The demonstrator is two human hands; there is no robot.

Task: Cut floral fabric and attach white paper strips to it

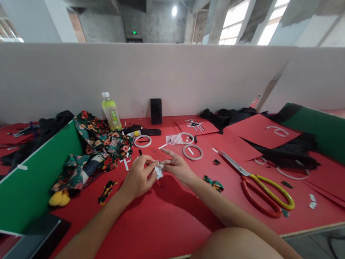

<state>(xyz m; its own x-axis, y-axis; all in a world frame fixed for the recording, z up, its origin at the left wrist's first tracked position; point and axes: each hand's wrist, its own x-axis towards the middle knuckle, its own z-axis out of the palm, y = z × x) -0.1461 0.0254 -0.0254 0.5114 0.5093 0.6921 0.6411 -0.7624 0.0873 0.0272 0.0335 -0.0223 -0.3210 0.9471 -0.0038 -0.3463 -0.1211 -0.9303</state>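
Over the middle of the red tabletop point(134, 239), my left hand point(138, 175) pinches a small crumpled white piece point(158, 171), perhaps paper or tape. My right hand point(181, 169) meets it from the other side, thumb and fingers closed on the same piece while the index finger points away. Fingertips hide part of it. Just beyond my hands lie white tape rings point(192, 152) and a black-and-white checked sheet point(174, 140). Scraps of flowered cloth lie to either side, one point(107, 191) by my left forearm and another point(213, 183) by my right.
Large scissors point(257, 186) with red and yellow handles lie open at the right. Red paper sheets point(261, 131) overlap black cloth there. At the left are flowered fabric point(100, 140), a drink bottle point(111, 111) and a green divider point(39, 175). A black phone-like slab point(156, 111) stands behind.
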